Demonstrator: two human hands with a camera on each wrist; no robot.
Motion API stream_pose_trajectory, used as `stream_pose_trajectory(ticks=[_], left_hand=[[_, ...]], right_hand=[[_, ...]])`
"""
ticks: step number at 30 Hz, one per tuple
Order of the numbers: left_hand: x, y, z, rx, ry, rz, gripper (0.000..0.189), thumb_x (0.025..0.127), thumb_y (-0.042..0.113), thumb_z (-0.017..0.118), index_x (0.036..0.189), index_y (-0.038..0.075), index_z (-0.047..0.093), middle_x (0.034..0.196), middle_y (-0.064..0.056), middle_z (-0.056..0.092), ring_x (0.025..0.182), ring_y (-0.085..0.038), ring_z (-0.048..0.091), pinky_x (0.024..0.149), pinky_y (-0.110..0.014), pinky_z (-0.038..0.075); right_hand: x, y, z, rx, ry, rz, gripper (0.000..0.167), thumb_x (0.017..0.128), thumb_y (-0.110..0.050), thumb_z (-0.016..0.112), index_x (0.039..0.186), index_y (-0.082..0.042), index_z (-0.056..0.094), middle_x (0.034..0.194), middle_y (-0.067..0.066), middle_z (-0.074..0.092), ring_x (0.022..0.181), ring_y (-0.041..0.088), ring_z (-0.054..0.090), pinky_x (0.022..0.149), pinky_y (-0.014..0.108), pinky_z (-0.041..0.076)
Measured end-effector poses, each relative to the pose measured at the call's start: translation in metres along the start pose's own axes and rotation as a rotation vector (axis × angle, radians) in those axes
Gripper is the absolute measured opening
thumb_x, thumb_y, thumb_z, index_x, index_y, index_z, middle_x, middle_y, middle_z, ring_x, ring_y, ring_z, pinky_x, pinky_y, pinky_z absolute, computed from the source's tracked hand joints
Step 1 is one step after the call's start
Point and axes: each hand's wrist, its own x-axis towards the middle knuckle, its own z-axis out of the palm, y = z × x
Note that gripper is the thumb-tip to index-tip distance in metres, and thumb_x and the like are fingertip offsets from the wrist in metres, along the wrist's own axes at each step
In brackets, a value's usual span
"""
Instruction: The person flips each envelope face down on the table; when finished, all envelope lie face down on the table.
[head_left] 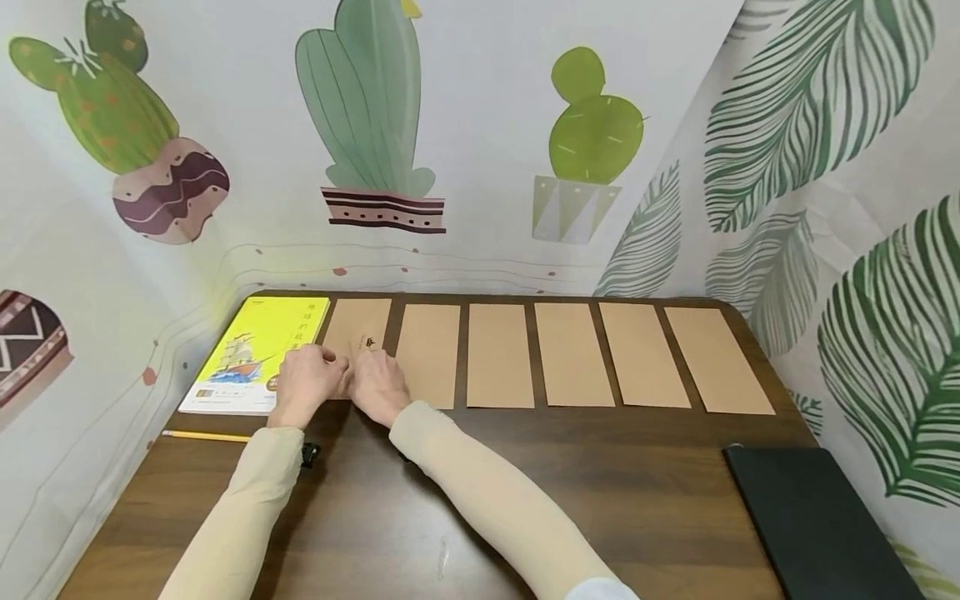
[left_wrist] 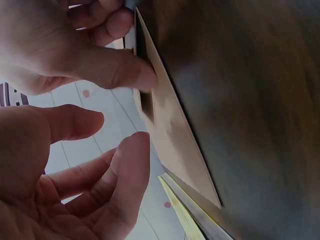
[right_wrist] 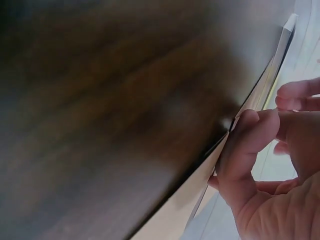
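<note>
The leftmost brown paper card [head_left: 358,317] lies flat beside a yellow book [head_left: 292,321] with a sailing ship on its cover. My right hand [head_left: 378,386] is over that card, fingers curled, gripping a small brown piece [head_left: 367,342] with black print. In the left wrist view, the right thumb [left_wrist: 142,75] presses close against the brown paper, where a dark gap shows. My left hand [head_left: 311,383] hovers at the book's right edge, near the right hand. Its thumb [left_wrist: 85,122] and fingers stand apart with nothing between them. The right wrist view shows the curled right index finger [right_wrist: 245,140].
Several more brown cards [head_left: 500,354] lie in a row to the right along the table's back edge. A yellow pencil [head_left: 206,436] lies in front of the book. A black flat folder [head_left: 817,517] is at the table's right side. Patterned cloth [head_left: 480,167] hangs behind.
</note>
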Motion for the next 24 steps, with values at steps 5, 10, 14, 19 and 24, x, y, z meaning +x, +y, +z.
stream_pose_trajectory(ticks=[5, 10, 14, 19, 24], left_hand=[[0.000, -0.001, -0.005, 0.003, -0.009, -0.062, 0.043, 0.101, 0.030, 0.064, 0.118, -0.007, 0.078, 0.122, -0.035, 0.075, 0.105, -0.053, 0.072, 0.079, -0.062, 0.058], [0.000, -0.009, -0.009, 0.050, 0.078, -0.029, 0.040, 0.101, 0.029, 0.063, 0.077, -0.001, 0.072, 0.078, -0.023, 0.070, 0.072, -0.041, 0.063, 0.056, -0.046, 0.047], [0.003, -0.016, -0.010, 0.075, 0.129, -0.005, 0.047, 0.101, 0.031, 0.064, 0.061, 0.006, 0.060, 0.066, -0.018, 0.062, 0.061, -0.037, 0.058, 0.049, -0.040, 0.038], [0.006, -0.022, -0.011, 0.045, 0.117, 0.010, 0.044, 0.101, 0.033, 0.064, 0.075, -0.001, 0.075, 0.084, -0.028, 0.074, 0.070, -0.043, 0.067, 0.050, -0.043, 0.045], [0.009, -0.027, -0.014, -0.087, 0.023, -0.006, 0.046, 0.102, 0.036, 0.071, 0.113, -0.007, 0.080, 0.110, -0.029, 0.080, 0.094, -0.042, 0.071, 0.066, -0.034, 0.051]], right_hand=[[-0.003, -0.005, -0.014, 0.066, -0.039, 0.077, 0.037, 0.092, -0.022, 0.073, 0.062, -0.019, 0.052, 0.075, 0.000, 0.065, 0.061, 0.013, 0.058, 0.052, 0.027, 0.048], [-0.019, -0.013, -0.045, 0.118, -0.060, 0.074, 0.044, 0.091, -0.013, 0.069, 0.056, -0.019, 0.042, 0.063, -0.001, 0.053, 0.056, 0.013, 0.051, 0.048, 0.028, 0.047], [-0.031, -0.015, -0.065, 0.143, -0.046, 0.060, 0.047, 0.093, -0.008, 0.065, 0.055, -0.020, 0.042, 0.059, -0.002, 0.051, 0.053, 0.012, 0.048, 0.045, 0.027, 0.045], [-0.033, -0.011, -0.067, 0.145, -0.016, 0.082, 0.045, 0.091, -0.004, 0.064, 0.055, -0.019, 0.043, 0.061, -0.001, 0.055, 0.056, 0.013, 0.050, 0.048, 0.027, 0.046], [-0.039, -0.016, -0.086, 0.178, -0.056, 0.109, 0.047, 0.094, -0.001, 0.063, 0.054, -0.017, 0.043, 0.061, 0.001, 0.054, 0.056, 0.014, 0.051, 0.048, 0.025, 0.047]])
